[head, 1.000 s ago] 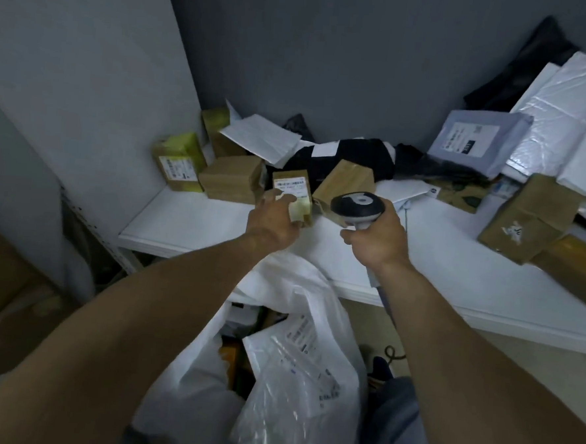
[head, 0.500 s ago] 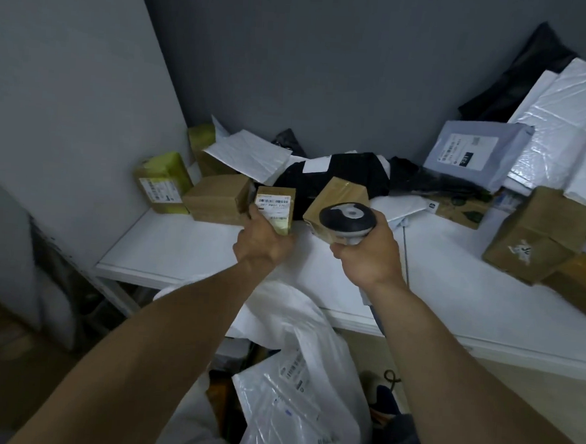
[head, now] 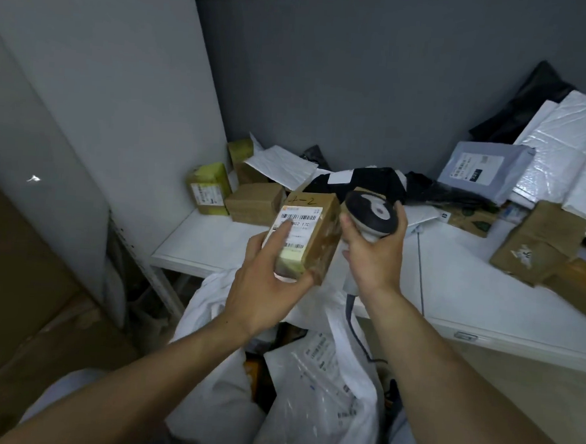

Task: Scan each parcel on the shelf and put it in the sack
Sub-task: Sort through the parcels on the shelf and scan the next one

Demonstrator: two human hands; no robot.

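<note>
Brown box point(head: 323, 235) in L hand point(head: 267, 289), scanner point(head: 371, 211) in R hand point(head: 373, 261).
Box is up over shelf point(head: 485, 302) edge & sack point(head: 309, 387), label facing up; L fingers curl under its near end, thumb across label. R hand wraps scanner grip, head just right of box; can't tell if touching. Other parcels point(head: 255, 202) sit further back.

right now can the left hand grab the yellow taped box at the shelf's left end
Probably not: the left hand is full, gripping the labelled box. Otherwise the way to the yellow taped box looks open.
</note>
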